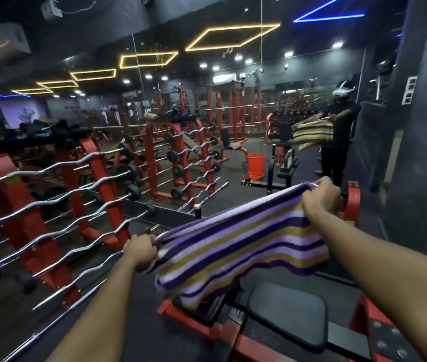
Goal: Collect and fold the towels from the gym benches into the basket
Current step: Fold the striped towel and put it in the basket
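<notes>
Bench (286,313): red frame, black pad, standing on the dark floor (134,317).
Pad surface: lying bare.
Striped towel (235,253): lower edge possibly touching the bench frame; contact unclear.

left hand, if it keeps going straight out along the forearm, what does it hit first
Probably the chrome curl bars on the red rack just beyond it. The left hand grips one end of the striped towel and points up and forward toward them; depth is hard to judge in this wide-angle view.

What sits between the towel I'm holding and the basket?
Both hands, left hand and right hand, grip the towel. The orange basket shows only as a mirror reflection, so the real path to it cannot be judged.
</notes>
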Demonstrator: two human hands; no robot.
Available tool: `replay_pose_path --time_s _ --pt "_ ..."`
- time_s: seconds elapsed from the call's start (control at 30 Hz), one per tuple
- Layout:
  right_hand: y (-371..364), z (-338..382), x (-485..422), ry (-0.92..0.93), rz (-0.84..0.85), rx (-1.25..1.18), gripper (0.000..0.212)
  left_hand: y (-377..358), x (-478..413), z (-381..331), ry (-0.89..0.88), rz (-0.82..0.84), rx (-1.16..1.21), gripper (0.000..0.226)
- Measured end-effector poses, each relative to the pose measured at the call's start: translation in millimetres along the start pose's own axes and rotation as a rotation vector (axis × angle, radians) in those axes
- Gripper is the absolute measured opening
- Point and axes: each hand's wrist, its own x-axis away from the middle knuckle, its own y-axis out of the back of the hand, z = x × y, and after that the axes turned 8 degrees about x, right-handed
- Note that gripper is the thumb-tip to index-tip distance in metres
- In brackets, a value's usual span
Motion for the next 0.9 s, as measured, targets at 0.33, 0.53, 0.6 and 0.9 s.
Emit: replay_pose_path --time_s 0.33,0.53,0.6,0.9 --pt "-67.0 -2.8 -9.1 -0.266 0.427 0.213 0.057 44.3 -5.9 -37.2 0.435 0.096 0.314 0.028" --pt "-66.4 45.7 79.7 0.131 0.83 0.081 0.027 47.6 -8.8 -76.0 0.467 0.576 0.293 0.03" --pt "-66.4 59.9 108.0 0.26 0.888 -0.068 0.019 50.6 -0.5 -91.6 0.345 0.498 0.33 0.035" --pt "-63.4 87.2 160.1 0.672 1.198 -0.276 0.065 65.1 32.1 -103.5 0.205 0.565 0.922 0.031"
